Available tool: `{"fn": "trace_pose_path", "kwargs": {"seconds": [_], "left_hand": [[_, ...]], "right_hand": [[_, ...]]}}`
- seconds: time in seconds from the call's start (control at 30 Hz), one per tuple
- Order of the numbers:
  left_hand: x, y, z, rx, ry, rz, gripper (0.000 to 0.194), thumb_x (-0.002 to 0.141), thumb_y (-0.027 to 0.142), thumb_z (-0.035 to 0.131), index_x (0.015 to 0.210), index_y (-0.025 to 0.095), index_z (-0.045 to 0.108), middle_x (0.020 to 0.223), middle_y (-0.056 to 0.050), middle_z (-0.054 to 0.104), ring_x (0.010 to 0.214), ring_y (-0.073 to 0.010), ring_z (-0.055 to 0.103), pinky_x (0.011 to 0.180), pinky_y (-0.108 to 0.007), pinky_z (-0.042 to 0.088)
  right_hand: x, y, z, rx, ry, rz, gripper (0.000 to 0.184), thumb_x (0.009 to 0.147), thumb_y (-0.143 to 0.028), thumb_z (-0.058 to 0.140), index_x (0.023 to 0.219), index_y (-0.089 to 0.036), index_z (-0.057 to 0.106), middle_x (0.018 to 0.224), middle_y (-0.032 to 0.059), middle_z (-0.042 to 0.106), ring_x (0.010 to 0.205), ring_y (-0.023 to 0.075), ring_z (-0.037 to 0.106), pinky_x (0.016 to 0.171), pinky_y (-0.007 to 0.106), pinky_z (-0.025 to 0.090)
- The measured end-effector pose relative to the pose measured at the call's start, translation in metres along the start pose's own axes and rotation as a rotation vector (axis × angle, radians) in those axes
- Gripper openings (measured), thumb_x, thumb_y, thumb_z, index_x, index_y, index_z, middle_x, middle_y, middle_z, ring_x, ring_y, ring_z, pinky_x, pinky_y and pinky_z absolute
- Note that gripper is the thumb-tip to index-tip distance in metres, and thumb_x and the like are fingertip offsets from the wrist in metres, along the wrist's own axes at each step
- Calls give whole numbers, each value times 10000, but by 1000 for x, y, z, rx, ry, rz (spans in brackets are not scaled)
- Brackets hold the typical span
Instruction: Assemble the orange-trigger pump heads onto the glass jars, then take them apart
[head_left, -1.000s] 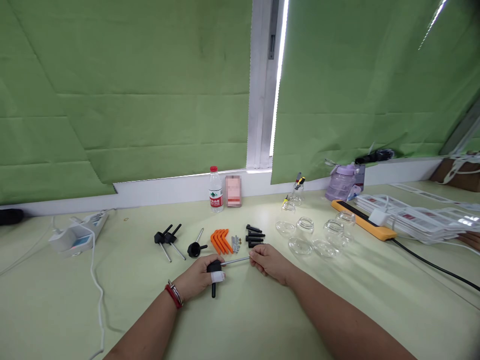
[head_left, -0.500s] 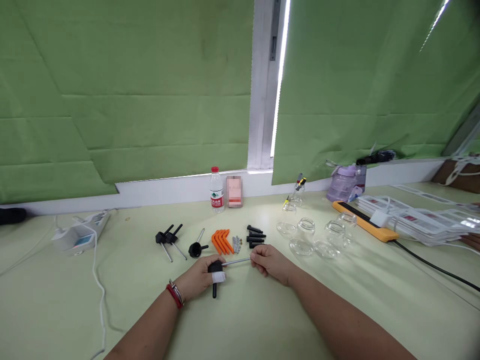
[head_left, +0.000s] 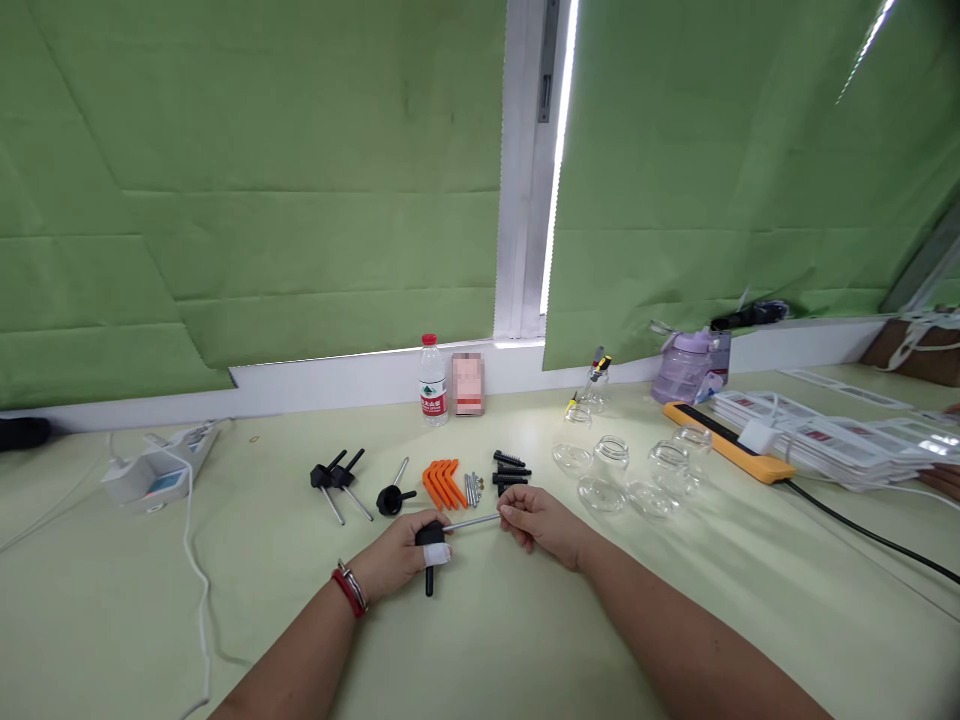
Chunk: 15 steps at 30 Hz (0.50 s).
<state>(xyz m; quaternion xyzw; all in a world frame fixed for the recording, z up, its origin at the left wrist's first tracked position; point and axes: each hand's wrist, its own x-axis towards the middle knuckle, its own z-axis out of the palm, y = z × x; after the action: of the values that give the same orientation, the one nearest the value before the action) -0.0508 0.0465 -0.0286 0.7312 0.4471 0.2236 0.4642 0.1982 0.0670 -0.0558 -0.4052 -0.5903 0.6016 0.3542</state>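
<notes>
My left hand (head_left: 407, 547), its thumb wrapped in white tape, is closed around a black plastic piece (head_left: 430, 537) with a short arm pointing toward me. From this piece a thin metal rod (head_left: 474, 521) runs to the right, and my right hand (head_left: 541, 522) pinches its far end; the fingers hide the tip. Beyond the left hand lie two similar black pieces with rods (head_left: 339, 476) and a round black one (head_left: 390, 499). Orange bent pieces (head_left: 445, 484), small metal pins (head_left: 472, 490) and black threaded parts (head_left: 510, 470) are laid out just past my hands.
Several clear jars (head_left: 609, 470) stand at the right, some tools (head_left: 600, 368) behind them. Further right are an orange-and-black power strip (head_left: 727, 443) and stacked white plastic cases (head_left: 817, 440). A water bottle (head_left: 433, 385) stands near the wall; a white power strip (head_left: 161, 475) with cable sits left.
Almost nothing differs. My right fingers sit very slightly further left on the rod's end; the left hand keeps its hold on the black piece.
</notes>
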Motion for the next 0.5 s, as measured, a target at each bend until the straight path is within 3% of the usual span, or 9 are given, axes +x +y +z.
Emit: {"fn": "trace_pose_path", "kwargs": {"seconds": [0.17,0.33,0.5], "left_hand": [[1,-4,0,-2,-3,3,296,709,361,610,943,183,577,842,10,501,741,-137,427,667,-224,363],[2,-5,-1,-15,-12,-6,308,710,374,610,953,190,572,844,13,503,709,-126,417,648,-221,361],[2,-2,-1,-11,-8,-13,304,708,375,606,948,190,576,872,5,515,730,-133,432,649,-221,365]], "right_hand": [[0,-1,0,-9,-9,-13,274,714,-411,619,778,-165,517,651,-28,520,467,51,402,418,187,359],[0,0,0,-83,0,13,294,782,-441,532,702,-158,519,497,-53,450,430,57,381,431,191,350],[1,3,1,-115,8,29,326,808,-459,482,690,-159,532,483,-50,449,427,60,381,442,195,352]]}}
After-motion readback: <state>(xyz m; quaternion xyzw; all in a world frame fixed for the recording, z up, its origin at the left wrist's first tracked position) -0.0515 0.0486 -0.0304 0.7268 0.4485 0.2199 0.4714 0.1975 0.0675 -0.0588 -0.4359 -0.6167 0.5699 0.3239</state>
